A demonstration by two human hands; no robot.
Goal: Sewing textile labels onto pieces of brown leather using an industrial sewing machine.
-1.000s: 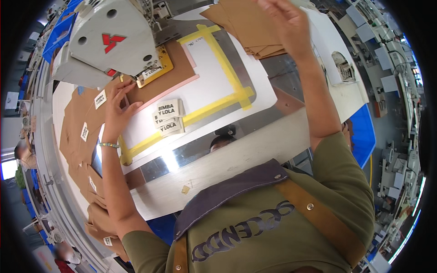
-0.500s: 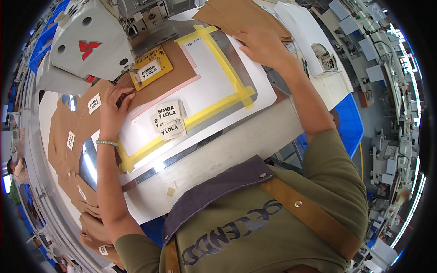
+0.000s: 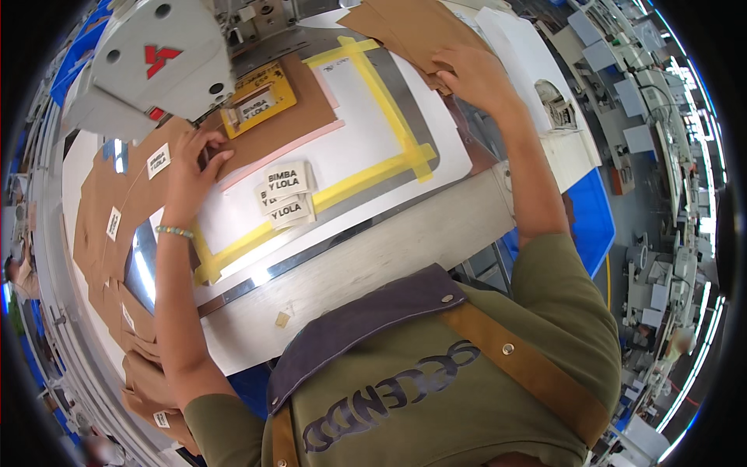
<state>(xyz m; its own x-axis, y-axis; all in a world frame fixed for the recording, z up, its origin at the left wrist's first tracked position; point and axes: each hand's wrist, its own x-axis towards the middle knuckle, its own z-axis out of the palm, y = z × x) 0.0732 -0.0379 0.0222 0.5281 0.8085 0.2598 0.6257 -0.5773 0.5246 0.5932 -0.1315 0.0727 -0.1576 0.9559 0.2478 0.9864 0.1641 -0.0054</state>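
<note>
My left hand (image 3: 194, 167) rests on a brown panel (image 3: 296, 117) beside the sewing machine's needle, fingers bent but apart. A yellow template plate (image 3: 259, 100) with a white label in its window lies on that panel. A few loose white labels (image 3: 284, 187) lie overlapping on the white board (image 3: 350, 109) framed with yellow tape. At upper right my right hand (image 3: 471, 82) has its curled fingers on a stack of brown pieces (image 3: 405, 27), gripping at the near edge. The undersides of those fingers are hidden.
The grey machine head (image 3: 152, 70) fills the upper left. Brown pieces with labels (image 3: 109, 249) lie along the left side. A white holder (image 3: 517, 54) stands right of the stack, and a blue bin (image 3: 591, 222) is below the table's right edge. Other people are at far left.
My right hand, first raised near the top, has come down onto the brown stack and curled its fingers. My left hand stays on the panel. More of the yellow plate shows.
</note>
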